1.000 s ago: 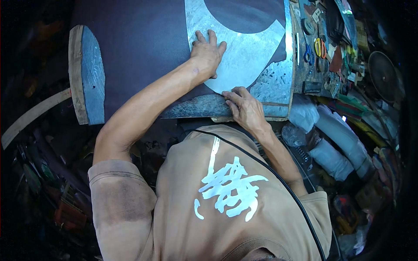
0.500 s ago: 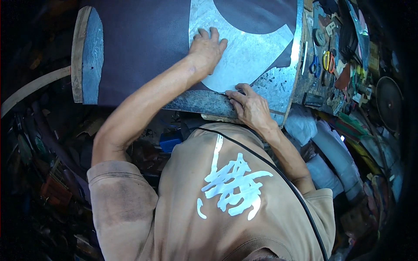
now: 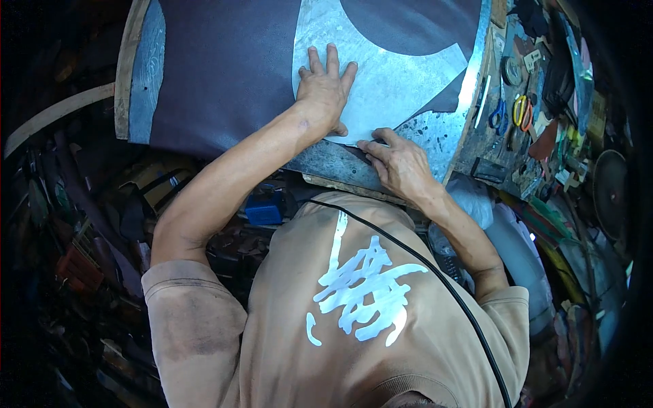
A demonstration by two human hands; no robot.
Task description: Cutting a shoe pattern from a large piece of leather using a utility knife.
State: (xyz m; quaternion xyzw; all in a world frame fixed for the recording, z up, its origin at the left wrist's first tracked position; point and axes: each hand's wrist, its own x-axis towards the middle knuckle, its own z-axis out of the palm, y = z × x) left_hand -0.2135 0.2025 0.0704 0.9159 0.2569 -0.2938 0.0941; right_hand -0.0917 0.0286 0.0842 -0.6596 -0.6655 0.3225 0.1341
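Note:
A pale, smooth sheet cut like a pattern piece point(image 3: 401, 78), with a deep curved notch, lies on dark brown leather-like material point(image 3: 224, 75). My left hand point(image 3: 323, 92) rests on the sheet with its fingers spread, the thumb near the lower edge. At the sheet's bottom corner is my right hand point(image 3: 394, 155), its fingers bent and drawn together against the edge. Whatever those fingers hold, if anything, is hidden. Both pieces lie on a worktop with a grey metal surface point(image 3: 435, 146), and the dark material reaches past its near left edge.
Right of the worktop is a cluttered bench with blue-handled scissors point(image 3: 498, 117), yellow-and-orange-handled scissors point(image 3: 522, 112) and a dark block point(image 3: 490, 170). A blue box point(image 3: 264, 207) sits below the near edge. A black cable point(image 3: 435, 268) crosses my shirt.
The whole view has shifted and turned slightly. My left hand's fingers are spread wider, its thumb now showing by the sheet's lower edge. My right hand stays near the same corner.

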